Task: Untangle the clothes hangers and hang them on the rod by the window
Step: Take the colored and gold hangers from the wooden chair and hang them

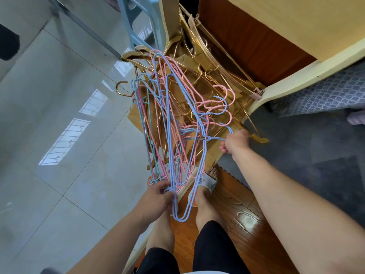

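Pink-blue wire hangers (pixel 173 123) tangled, held above gold hanger pile (pixel 207 76). Near ends gripped by left hand (pixel 158 196); hook neck pinched by right hand (pixel 236 142). Light, springy, snag-prone; best gripped at hooks.

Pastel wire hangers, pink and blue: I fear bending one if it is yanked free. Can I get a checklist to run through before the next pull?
1. Right hand grips the hook of a blue wire hanger: ok.
2. Left hand holds the lower ends of the pink and blue wire hanger bundle: ok.
3. Gripped hanger free of the others: not ok, pink hooks cross its neck.
4. Bundle lifted clear of the gold hanger pile behind: cannot tell.
5. Feet in grey slippers out from under the bundle: not ok.
6. Rod by the window in view: not ok.
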### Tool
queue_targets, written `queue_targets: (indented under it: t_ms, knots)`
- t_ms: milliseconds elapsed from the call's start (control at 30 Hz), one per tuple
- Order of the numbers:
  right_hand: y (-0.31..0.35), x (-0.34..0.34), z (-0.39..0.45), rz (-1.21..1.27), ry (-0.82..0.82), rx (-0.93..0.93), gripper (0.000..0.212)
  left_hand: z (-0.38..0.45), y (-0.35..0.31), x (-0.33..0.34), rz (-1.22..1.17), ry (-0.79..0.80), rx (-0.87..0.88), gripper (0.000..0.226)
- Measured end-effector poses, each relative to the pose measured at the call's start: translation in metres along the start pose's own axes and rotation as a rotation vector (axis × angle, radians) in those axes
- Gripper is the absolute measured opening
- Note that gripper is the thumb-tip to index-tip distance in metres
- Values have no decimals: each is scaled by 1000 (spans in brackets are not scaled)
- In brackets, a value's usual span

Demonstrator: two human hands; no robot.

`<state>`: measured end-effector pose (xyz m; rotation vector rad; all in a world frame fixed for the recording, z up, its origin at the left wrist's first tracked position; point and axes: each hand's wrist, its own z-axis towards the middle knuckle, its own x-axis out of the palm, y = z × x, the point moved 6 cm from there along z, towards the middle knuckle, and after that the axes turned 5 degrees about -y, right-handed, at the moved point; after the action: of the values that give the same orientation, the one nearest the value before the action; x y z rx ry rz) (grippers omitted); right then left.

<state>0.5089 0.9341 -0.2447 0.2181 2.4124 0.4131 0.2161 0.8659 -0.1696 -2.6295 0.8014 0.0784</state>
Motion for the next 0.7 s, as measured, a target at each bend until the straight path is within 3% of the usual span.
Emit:
queue_targets:
  t_ms: [367,533,700]
  knots:
    - [-12,-1,1,93,-22,90,25,9,-5,5,-328,-43,-123,27]
    - [-8,-10,25,76,-137,-19,19,12,-2,10,-327,0,-152,22]
    - [11,-35,17,218,-179,-20,17,18,-2,11,-297,-21,-150,26]
